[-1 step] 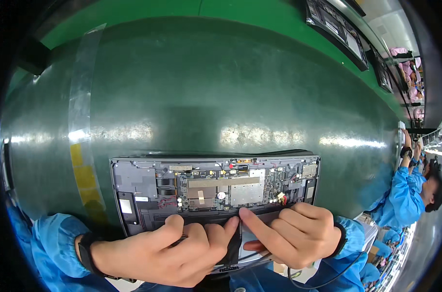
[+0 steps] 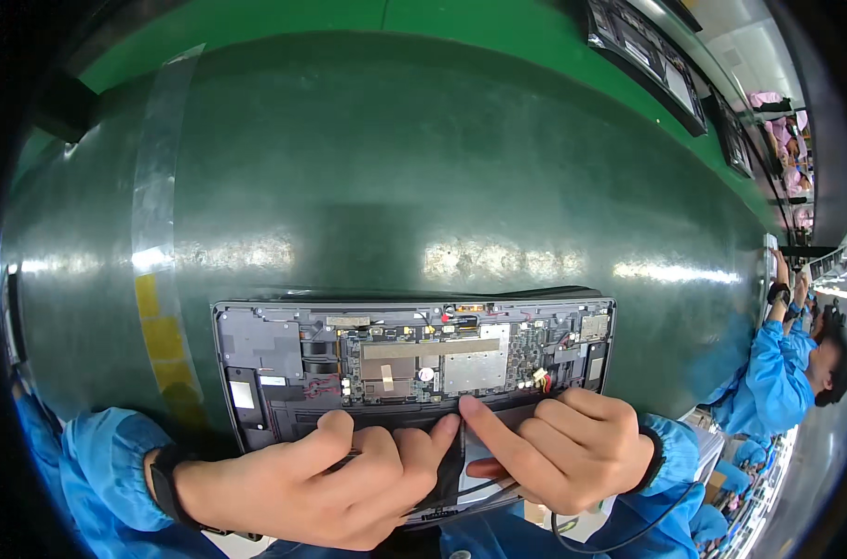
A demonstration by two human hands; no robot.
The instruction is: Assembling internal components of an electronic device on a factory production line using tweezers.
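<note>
One opened laptop base [image 2: 260,340] beneath the left hand [image 2: 335,489] and the right hand [image 2: 573,452]

A broad dark-green surface [image 2: 368,140] fills most of the view, its sheen broken by bright reflections. At its near edge, in the lower middle of the view, lies the laptop base, its inner parts facing up. Beyond the right end of the surface, a co-worker in blue [image 2: 768,377] leans in with forearms forward. At upper right, another open laptop part [image 2: 647,61] stands apart from the one in front.

Both hands reach in from the lower edge in blue sleeves and cover much of the base's near half. The left hand lies across its near left part, thumb raised, index finger pointing inward. The right hand has its index finger stretched out and its other fingers curled. The two index fingertips come close together just below the circuit board [image 2: 526,349]. Whether either grip is clenched on something, I cannot tell; the palms are hidden.

To the left, clear tape [image 2: 153,196] and yellow tape [image 2: 163,335] run along the surface. A black cable [image 2: 689,491] loops beside the right hand, and a black wristband [image 2: 165,484] circles the left wrist. On the board sit a silver plate [image 2: 475,373], a thin beige strip [image 2: 433,348] and, smallest, a round white sticker [image 2: 426,374].
</note>
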